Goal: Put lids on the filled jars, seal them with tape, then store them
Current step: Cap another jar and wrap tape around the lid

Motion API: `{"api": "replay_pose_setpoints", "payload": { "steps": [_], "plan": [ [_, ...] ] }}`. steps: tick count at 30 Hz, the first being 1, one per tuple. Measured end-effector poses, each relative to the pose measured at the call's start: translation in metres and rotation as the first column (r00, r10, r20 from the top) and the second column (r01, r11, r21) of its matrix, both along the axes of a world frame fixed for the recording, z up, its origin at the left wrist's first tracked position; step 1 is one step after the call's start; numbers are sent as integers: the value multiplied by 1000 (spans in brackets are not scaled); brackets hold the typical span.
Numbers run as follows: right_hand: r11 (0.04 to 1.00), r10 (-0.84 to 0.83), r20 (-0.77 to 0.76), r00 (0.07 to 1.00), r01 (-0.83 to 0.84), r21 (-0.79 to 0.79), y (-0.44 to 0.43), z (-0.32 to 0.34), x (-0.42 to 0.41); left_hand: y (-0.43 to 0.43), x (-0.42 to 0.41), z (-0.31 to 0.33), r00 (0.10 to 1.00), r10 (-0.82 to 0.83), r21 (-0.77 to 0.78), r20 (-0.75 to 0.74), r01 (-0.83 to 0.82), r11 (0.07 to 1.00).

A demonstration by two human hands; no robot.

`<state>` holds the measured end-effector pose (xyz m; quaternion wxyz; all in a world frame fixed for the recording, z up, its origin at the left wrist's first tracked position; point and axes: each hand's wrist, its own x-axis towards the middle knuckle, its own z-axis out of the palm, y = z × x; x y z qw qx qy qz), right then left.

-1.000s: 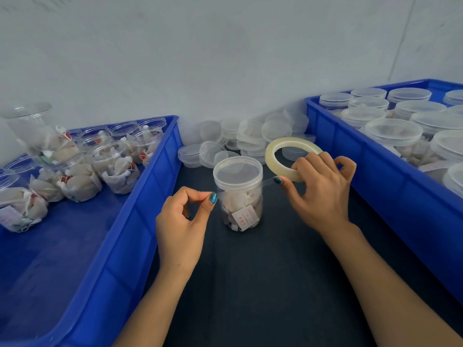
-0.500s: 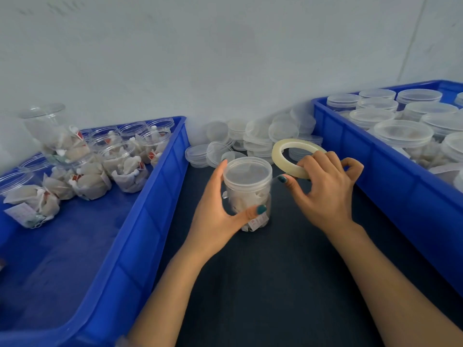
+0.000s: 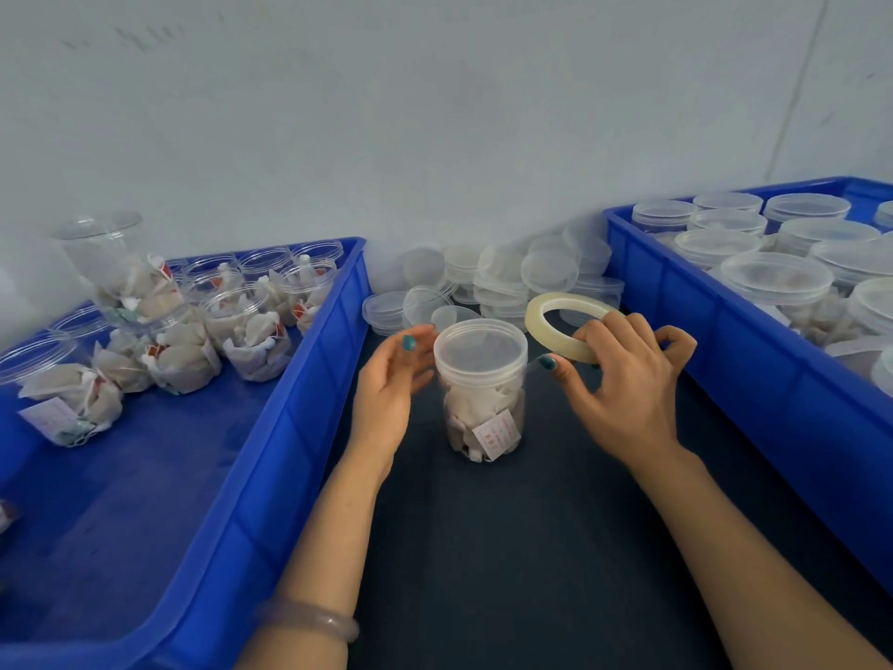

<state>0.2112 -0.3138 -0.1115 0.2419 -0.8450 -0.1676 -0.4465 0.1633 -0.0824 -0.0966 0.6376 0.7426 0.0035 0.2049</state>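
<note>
One lidded jar (image 3: 481, 379) — label (image 3: 496, 435) print unreadable, left hand (image 3: 386, 384) fingers (image 3: 416, 341) loose, right hand (image 3: 623, 379) gripping tape roll (image 3: 536, 316)

This is a small packing workshop — a hand-assembly bench set against a bare pale wall (image 3: 435, 113). On the dark work surface (image 3: 507, 548), the left crate (image 3: 290, 427) holds open filled jars (image 3: 251, 331) and the right crate (image 3: 749, 379) holds lidded jars (image 3: 778, 278) — loose lids (image 3: 502, 278) are heaped between.

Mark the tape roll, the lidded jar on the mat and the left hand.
tape roll (image 3: 533, 317): head view, left side of the ring.
lidded jar (image 3: 481, 394): head view, clear wall just below the lid.
left hand (image 3: 386, 385): head view, middle of the hand.
</note>
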Motion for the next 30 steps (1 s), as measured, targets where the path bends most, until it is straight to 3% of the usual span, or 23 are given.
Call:
{"api": "replay_pose_setpoints", "payload": {
  "steps": [2,4,6,7,8,10,12,15,25,28,30],
  "plan": [
    [1000,0,-9,1000,0,1,0,0,0,-7,-2,15,994,101,109,44,-105,988],
    [1000,3,-20,1000,-3,2,1,0,0,-17,-5,34,993,106,422,48,-116,899],
    [1000,21,-36,999,-21,-4,1,1,0,-36,-6,51,991,130,775,-20,-67,628],
    [999,34,-42,999,-34,-4,0,1,0,-45,-4,57,986,159,878,-49,-33,478],
    [999,47,-45,998,-47,0,0,2,-1,-54,-1,60,980,185,932,-76,4,361],
    [998,61,-56,997,-60,12,-3,3,-2,-61,5,58,970,213,967,-114,59,249],
    [999,49,-59,997,-49,-9,-5,4,-3,-59,9,53,972,200,962,-119,63,264],
    [996,2,-90,996,-10,-90,-5,7,-4,-51,9,51,988,104,930,-112,68,361],
    [987,-65,-148,987,42,-153,5,10,-9,-41,11,56,967,-145,789,-212,257,559],
    [990,26,-216,976,-56,-132,0,9,-5,-38,13,58,955,-174,765,-239,295,572],
    [976,188,-321,928,-212,-41,-6,8,0,-35,13,59,949,-191,767,-251,316,559]
  ]
}}
